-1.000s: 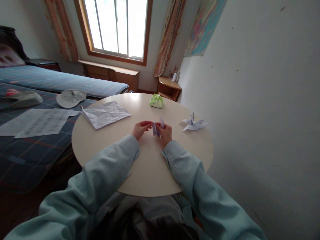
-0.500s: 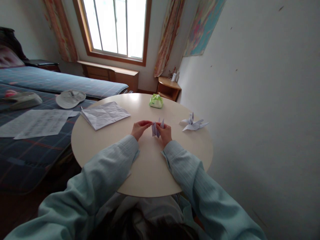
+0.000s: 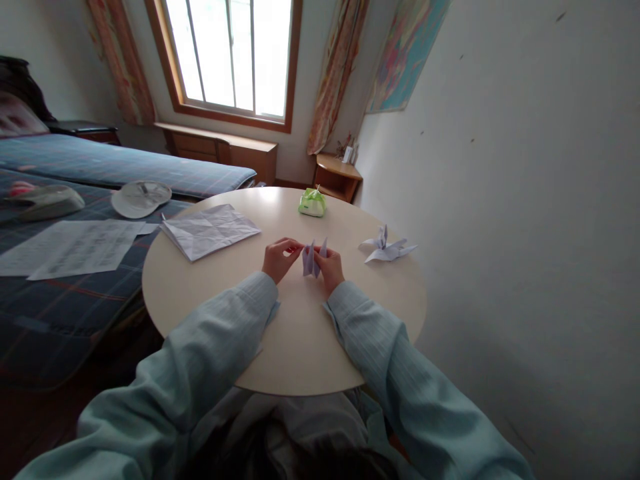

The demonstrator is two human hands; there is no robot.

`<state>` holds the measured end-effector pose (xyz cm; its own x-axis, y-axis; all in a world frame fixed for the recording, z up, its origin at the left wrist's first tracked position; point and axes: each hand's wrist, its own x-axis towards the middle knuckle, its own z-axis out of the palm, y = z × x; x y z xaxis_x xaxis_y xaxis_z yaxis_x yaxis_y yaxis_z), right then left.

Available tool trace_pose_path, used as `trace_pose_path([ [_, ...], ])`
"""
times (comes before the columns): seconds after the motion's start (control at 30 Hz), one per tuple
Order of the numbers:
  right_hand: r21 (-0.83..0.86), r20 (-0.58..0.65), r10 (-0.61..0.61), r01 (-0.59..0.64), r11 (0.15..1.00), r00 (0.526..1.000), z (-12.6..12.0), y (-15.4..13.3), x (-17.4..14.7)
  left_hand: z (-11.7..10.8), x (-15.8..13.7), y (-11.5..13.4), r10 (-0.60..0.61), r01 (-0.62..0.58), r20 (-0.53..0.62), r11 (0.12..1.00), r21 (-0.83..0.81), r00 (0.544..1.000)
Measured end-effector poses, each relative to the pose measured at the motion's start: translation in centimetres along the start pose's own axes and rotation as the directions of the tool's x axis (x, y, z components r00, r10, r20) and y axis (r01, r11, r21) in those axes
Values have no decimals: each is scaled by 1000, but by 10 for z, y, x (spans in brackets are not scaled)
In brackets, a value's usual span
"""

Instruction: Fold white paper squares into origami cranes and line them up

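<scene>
The folded paper (image 3: 308, 263) is between the person's hands, over the middle of the counter (image 3: 297, 340), its points roughly upright. The right hand (image 3: 331, 267), nearer its body, grips it from the right; the left hand (image 3: 278, 260) pinches its upper left edge, fingertips together. Whether the paper touches the counter cannot be told.

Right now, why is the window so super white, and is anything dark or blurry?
Head view: the window is washed out, probably by bright daylight, and a pale glare spot shows on the far part of the table; head view: the floor at lower left is very dark; head view: the folded paper in the hands looks small and a bit soft.
</scene>
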<state>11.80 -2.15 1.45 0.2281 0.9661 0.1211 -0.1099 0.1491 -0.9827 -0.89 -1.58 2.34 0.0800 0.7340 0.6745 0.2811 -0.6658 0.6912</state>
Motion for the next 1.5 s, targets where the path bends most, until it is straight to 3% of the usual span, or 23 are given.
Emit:
trace_pose_path([
  [0.23,-1,9,-5,5,1000,1000,-1,1,1,0,0,-1,110,-113,43,990,83,993],
  [0.5,7,69,23,-23,1000,997,3,-4,-6,-3,2,-5,193,-190,1,964,186,981],
  [0.77,63,73,30,-35,997,997,2,-1,-5,-8,3,-8,379,-385,93,848,364,921],
  [1.07,81,47,18,-22,996,999,-2,5,2,-9,3,-9,420,-480,233,781,399,877],
  [1.5,91,53,25,-30,995,998,-1,1,0,-11,3,-9,380,-435,212,788,436,900],
])
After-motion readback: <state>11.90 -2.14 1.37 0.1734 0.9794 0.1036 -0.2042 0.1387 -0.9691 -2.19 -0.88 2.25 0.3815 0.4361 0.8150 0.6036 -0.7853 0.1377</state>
